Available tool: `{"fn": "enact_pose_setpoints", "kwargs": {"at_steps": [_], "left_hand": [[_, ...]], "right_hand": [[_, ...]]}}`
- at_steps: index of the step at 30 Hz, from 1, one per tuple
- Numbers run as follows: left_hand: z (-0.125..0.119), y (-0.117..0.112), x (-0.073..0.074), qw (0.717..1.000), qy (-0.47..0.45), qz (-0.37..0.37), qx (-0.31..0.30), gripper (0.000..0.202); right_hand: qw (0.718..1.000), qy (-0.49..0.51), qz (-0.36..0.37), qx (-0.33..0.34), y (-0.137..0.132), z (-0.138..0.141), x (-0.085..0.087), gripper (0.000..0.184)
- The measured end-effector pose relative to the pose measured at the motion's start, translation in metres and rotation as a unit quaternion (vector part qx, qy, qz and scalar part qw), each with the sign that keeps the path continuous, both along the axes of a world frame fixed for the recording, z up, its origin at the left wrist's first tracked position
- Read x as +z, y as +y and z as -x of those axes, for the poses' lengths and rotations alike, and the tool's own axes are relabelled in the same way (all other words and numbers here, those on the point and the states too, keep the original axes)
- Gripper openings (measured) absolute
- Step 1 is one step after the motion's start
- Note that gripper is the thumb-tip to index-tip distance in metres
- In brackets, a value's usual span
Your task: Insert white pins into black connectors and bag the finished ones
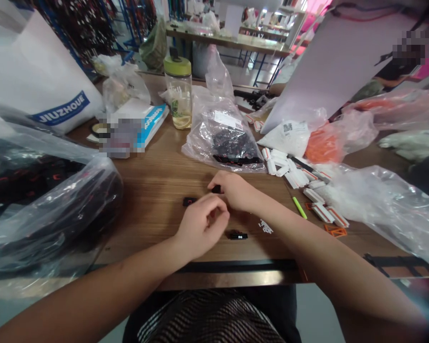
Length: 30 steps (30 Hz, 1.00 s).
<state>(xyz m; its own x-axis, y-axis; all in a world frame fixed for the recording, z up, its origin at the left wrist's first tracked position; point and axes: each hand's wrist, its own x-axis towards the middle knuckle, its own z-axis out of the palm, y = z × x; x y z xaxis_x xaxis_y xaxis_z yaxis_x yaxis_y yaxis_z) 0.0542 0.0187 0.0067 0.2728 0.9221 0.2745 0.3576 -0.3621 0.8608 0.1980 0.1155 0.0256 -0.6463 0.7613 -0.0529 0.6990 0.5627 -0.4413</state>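
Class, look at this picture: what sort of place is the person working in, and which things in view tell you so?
Probably a small-parts assembly or packing workshop. The hands work small black parts on a wooden table, beside a clear bag of black parts and a pile of white clips; more worktables stand behind.

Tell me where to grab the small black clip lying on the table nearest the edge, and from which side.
Pinch the black clip across its narrow width, from above. It lies flat and long left to right on the table, apart from the left hand, so its long sides are probably free.
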Motion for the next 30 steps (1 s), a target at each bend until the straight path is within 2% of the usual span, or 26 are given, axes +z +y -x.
{"fn": "enact_pose_setpoints", "kwargs": {"at_steps": [2,4,10,14,17,20,22,24,27,30], "left_hand": [[0.002,0.007,-0.001,0.999,-0.01,-0.001,0.04,0.008],[0.002,0.012,-0.004,0.999,0.008,0.006,0.046,0.015],[0.0,0.016,-0.013,0.994,0.103,0.033,0.006,0.024],[0.001,0.018,-0.016,0.987,0.157,0.015,-0.017,0.016],[0.001,0.018,-0.016,0.981,0.193,0.005,-0.03,0.011],[-0.001,0.016,-0.016,0.976,0.213,0.001,-0.047,0.009],[-0.002,0.014,-0.016,0.975,0.215,-0.003,-0.06,0.01],[-0.003,0.013,-0.016,0.975,0.21,-0.005,-0.068,0.01],[-0.003,0.012,-0.017,0.976,0.206,-0.008,-0.071,0.009],[-0.003,0.012,-0.017,0.976,0.205,-0.014,-0.075,0.008]], "right_hand": [[1.0,-0.002,-0.003,-0.023,-0.008,-0.011,0.0,0.015],[0.999,-0.004,-0.007,-0.035,-0.018,-0.02,-0.001,0.013],[0.995,0.032,0.01,-0.095,-0.038,-0.027,-0.01,0.012],[0.994,0.04,0.034,-0.098,-0.049,-0.039,0.003,0.01],[0.99,0.069,0.045,-0.111,-0.056,-0.072,0.022,0.011],[0.977,0.051,-0.004,-0.207,-0.062,-0.118,0.03,0.02],[0.968,0.01,-0.016,-0.252,-0.066,-0.142,0.025,0.021],[0.964,-0.013,0.004,-0.264,-0.071,-0.155,0.014,0.023],[0.967,-0.002,0.032,-0.255,-0.078,-0.153,-0.003,0.023],[0.97,0.002,0.021,-0.242,-0.079,-0.145,-0.01,0.022]]}}
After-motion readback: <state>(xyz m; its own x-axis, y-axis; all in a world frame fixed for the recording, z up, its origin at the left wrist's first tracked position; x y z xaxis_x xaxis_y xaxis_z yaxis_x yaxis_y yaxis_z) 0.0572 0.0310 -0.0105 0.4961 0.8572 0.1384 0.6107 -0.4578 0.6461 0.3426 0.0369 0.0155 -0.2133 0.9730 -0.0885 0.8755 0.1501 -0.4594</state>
